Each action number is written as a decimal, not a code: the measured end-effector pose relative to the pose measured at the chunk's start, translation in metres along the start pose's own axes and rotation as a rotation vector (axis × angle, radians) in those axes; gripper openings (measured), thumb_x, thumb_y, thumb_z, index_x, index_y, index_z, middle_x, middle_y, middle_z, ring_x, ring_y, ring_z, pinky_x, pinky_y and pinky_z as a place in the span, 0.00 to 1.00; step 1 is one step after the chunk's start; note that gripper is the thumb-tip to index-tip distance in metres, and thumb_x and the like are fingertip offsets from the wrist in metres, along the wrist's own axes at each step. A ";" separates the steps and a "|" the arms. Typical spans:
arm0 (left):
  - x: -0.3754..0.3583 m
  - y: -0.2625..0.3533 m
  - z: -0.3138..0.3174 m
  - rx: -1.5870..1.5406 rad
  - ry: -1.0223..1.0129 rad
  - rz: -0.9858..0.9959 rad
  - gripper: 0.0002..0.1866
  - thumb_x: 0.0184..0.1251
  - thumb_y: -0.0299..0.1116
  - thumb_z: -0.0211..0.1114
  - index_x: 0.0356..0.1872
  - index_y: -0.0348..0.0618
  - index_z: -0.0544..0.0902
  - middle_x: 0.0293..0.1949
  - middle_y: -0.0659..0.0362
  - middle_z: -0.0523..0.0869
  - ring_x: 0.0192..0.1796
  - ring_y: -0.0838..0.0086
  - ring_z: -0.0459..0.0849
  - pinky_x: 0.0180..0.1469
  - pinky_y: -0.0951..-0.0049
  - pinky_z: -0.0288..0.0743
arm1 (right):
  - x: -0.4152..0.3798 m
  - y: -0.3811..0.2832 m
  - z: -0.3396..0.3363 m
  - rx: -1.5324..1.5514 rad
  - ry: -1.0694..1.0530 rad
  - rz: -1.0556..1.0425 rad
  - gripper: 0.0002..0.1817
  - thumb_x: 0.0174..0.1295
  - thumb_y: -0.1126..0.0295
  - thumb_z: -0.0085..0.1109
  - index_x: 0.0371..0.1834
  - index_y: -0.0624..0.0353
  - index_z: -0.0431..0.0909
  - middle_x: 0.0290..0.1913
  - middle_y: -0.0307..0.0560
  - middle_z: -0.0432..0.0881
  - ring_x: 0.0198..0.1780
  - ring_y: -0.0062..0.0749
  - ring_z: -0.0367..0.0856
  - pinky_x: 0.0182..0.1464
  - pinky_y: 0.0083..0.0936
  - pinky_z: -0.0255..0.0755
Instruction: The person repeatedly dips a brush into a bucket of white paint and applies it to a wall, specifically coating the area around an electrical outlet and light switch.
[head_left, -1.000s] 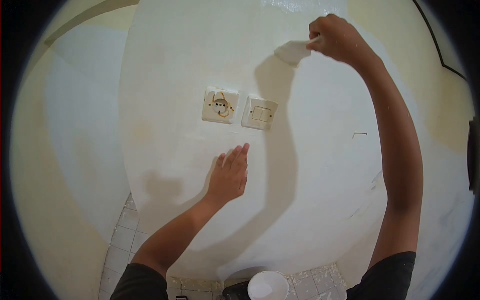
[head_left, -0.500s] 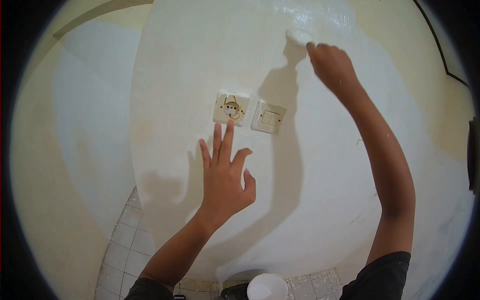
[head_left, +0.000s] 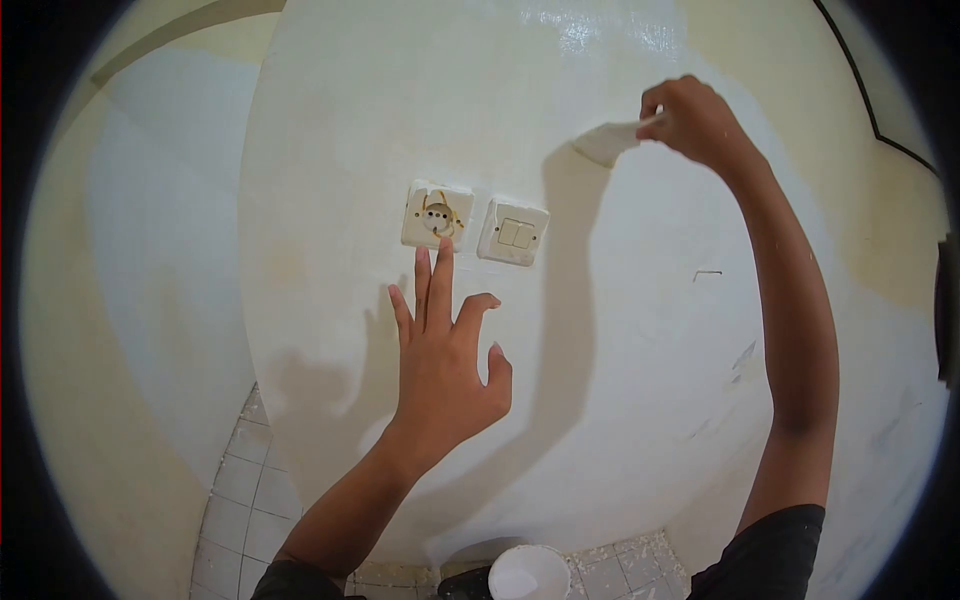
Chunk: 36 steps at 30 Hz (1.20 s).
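Note:
My right hand is closed round the handle of a white paintbrush, whose bristles touch the wall above and to the right of a light switch. Left of the switch is a wall socket with brownish streaks on its face. My left hand holds nothing; its fingers are spread over the wall, the longest fingertips at the socket's lower edge. Wet, shiny paint shows on the wall near the top.
A white bucket stands on the tiled floor below, beside a black object. White specks dot the tiles. A black cable runs down the wall at upper right, and a dark object shows at the right edge.
My right hand and the brush have moved down, and the brush now shows more fully, pointing left. The view has shifted slightly; my left hand keeps about the same pose near the socket.

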<state>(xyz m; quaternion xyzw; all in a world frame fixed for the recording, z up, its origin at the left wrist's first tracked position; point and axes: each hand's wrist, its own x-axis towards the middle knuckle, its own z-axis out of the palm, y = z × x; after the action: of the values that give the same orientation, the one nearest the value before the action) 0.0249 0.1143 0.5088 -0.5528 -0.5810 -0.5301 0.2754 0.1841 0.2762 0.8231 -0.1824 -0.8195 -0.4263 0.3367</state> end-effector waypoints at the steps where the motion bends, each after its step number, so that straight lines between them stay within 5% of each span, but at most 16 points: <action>1: 0.000 0.002 0.000 0.001 -0.007 -0.001 0.21 0.56 0.23 0.62 0.54 0.39 0.80 0.84 0.34 0.50 0.86 0.29 0.38 0.80 0.23 0.31 | 0.011 0.006 -0.001 -0.009 0.037 -0.036 0.10 0.54 0.70 0.78 0.37 0.58 0.88 0.41 0.54 0.88 0.48 0.52 0.87 0.50 0.44 0.80; 4: 0.003 0.008 0.001 -0.001 -0.020 0.004 0.21 0.57 0.23 0.62 0.55 0.39 0.80 0.84 0.33 0.49 0.86 0.28 0.38 0.80 0.23 0.31 | 0.044 0.017 -0.019 0.020 0.184 0.050 0.11 0.58 0.67 0.78 0.36 0.63 0.89 0.39 0.57 0.88 0.48 0.53 0.85 0.52 0.43 0.80; 7: 0.004 0.015 0.005 0.001 -0.026 0.007 0.21 0.57 0.24 0.62 0.55 0.39 0.80 0.84 0.33 0.49 0.86 0.28 0.37 0.80 0.23 0.31 | 0.086 0.041 -0.016 -0.173 0.425 0.145 0.09 0.69 0.69 0.70 0.32 0.62 0.86 0.27 0.53 0.86 0.28 0.38 0.85 0.32 0.39 0.78; 10: 0.006 0.019 0.007 0.015 -0.056 0.009 0.21 0.59 0.25 0.63 0.56 0.37 0.80 0.84 0.31 0.48 0.87 0.30 0.36 0.80 0.22 0.31 | 0.093 0.022 -0.033 -0.323 0.432 0.196 0.09 0.68 0.70 0.71 0.33 0.64 0.86 0.30 0.53 0.88 0.30 0.39 0.86 0.34 0.38 0.79; 11: 0.007 0.020 0.007 0.019 -0.068 0.007 0.22 0.59 0.26 0.63 0.57 0.35 0.79 0.84 0.30 0.48 0.87 0.32 0.35 0.79 0.22 0.30 | 0.093 0.009 -0.036 -0.339 0.356 0.272 0.10 0.68 0.70 0.71 0.31 0.65 0.86 0.30 0.53 0.88 0.31 0.39 0.87 0.34 0.38 0.80; 15: 0.010 0.018 0.009 0.042 -0.062 -0.007 0.22 0.59 0.25 0.63 0.57 0.37 0.80 0.84 0.32 0.48 0.87 0.31 0.36 0.80 0.23 0.31 | 0.095 0.008 0.006 -0.393 0.327 0.019 0.11 0.69 0.71 0.69 0.29 0.66 0.87 0.28 0.54 0.87 0.28 0.38 0.86 0.33 0.37 0.81; 18: 0.013 0.013 0.009 0.054 -0.020 -0.013 0.23 0.57 0.23 0.63 0.56 0.39 0.80 0.84 0.34 0.50 0.86 0.29 0.37 0.80 0.22 0.34 | 0.053 -0.024 0.002 -0.255 0.228 -0.101 0.11 0.59 0.68 0.77 0.33 0.67 0.87 0.37 0.58 0.87 0.47 0.54 0.84 0.51 0.44 0.80; 21: 0.015 0.011 0.002 0.049 0.001 -0.021 0.22 0.58 0.24 0.63 0.57 0.38 0.80 0.84 0.33 0.49 0.86 0.30 0.36 0.80 0.23 0.32 | 0.016 -0.038 0.000 -0.078 0.038 -0.247 0.11 0.57 0.70 0.78 0.31 0.68 0.88 0.32 0.61 0.84 0.45 0.53 0.83 0.50 0.43 0.78; 24: 0.013 0.012 -0.006 0.045 -0.015 -0.029 0.22 0.60 0.27 0.63 0.58 0.36 0.79 0.84 0.31 0.48 0.86 0.30 0.36 0.81 0.24 0.30 | 0.005 -0.048 -0.013 0.072 -0.309 -0.087 0.13 0.53 0.74 0.79 0.27 0.73 0.84 0.28 0.61 0.86 0.29 0.53 0.84 0.36 0.41 0.79; 27: 0.010 0.014 -0.011 0.034 -0.016 -0.029 0.22 0.60 0.27 0.63 0.57 0.37 0.79 0.84 0.30 0.48 0.86 0.30 0.36 0.80 0.24 0.31 | 0.010 -0.019 -0.004 0.351 -0.013 -0.145 0.13 0.53 0.72 0.79 0.29 0.74 0.86 0.23 0.62 0.84 0.21 0.44 0.79 0.29 0.37 0.75; 30: 0.007 0.017 -0.019 0.032 -0.026 -0.036 0.22 0.60 0.27 0.63 0.58 0.37 0.78 0.84 0.30 0.48 0.86 0.30 0.36 0.80 0.23 0.32 | 0.044 -0.018 -0.016 0.277 -0.100 -0.024 0.15 0.53 0.67 0.79 0.33 0.71 0.89 0.25 0.64 0.85 0.23 0.39 0.81 0.30 0.36 0.76; 31: 0.005 0.017 -0.023 0.026 -0.033 -0.040 0.22 0.60 0.27 0.63 0.58 0.37 0.78 0.84 0.30 0.48 0.86 0.30 0.36 0.80 0.23 0.32 | 0.052 -0.017 -0.013 0.283 0.010 -0.036 0.12 0.57 0.68 0.78 0.34 0.69 0.92 0.18 0.47 0.80 0.17 0.29 0.74 0.23 0.31 0.68; 34: 0.001 0.017 -0.033 0.029 -0.027 -0.047 0.22 0.60 0.27 0.63 0.58 0.37 0.78 0.84 0.30 0.48 0.86 0.30 0.35 0.80 0.23 0.33 | 0.084 -0.011 -0.026 0.124 0.096 -0.049 0.15 0.59 0.64 0.76 0.34 0.69 0.91 0.17 0.51 0.78 0.17 0.34 0.73 0.25 0.34 0.70; 35: -0.001 0.016 -0.035 0.033 -0.021 -0.052 0.22 0.60 0.27 0.63 0.58 0.37 0.78 0.84 0.30 0.48 0.86 0.30 0.35 0.80 0.23 0.33 | 0.093 -0.011 -0.031 0.048 0.137 -0.019 0.13 0.63 0.66 0.70 0.33 0.70 0.88 0.23 0.58 0.81 0.24 0.45 0.81 0.32 0.42 0.77; 36: -0.003 0.016 -0.039 0.029 -0.014 -0.061 0.23 0.60 0.26 0.63 0.58 0.38 0.78 0.84 0.31 0.48 0.87 0.30 0.36 0.80 0.24 0.32 | 0.097 -0.018 -0.035 -0.041 0.207 0.034 0.12 0.66 0.67 0.69 0.33 0.68 0.88 0.26 0.56 0.84 0.26 0.43 0.83 0.33 0.41 0.79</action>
<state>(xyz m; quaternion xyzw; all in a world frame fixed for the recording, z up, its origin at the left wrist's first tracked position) 0.0305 0.0742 0.5225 -0.5344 -0.6070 -0.5261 0.2630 0.1194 0.2388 0.8956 -0.1580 -0.7685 -0.4536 0.4228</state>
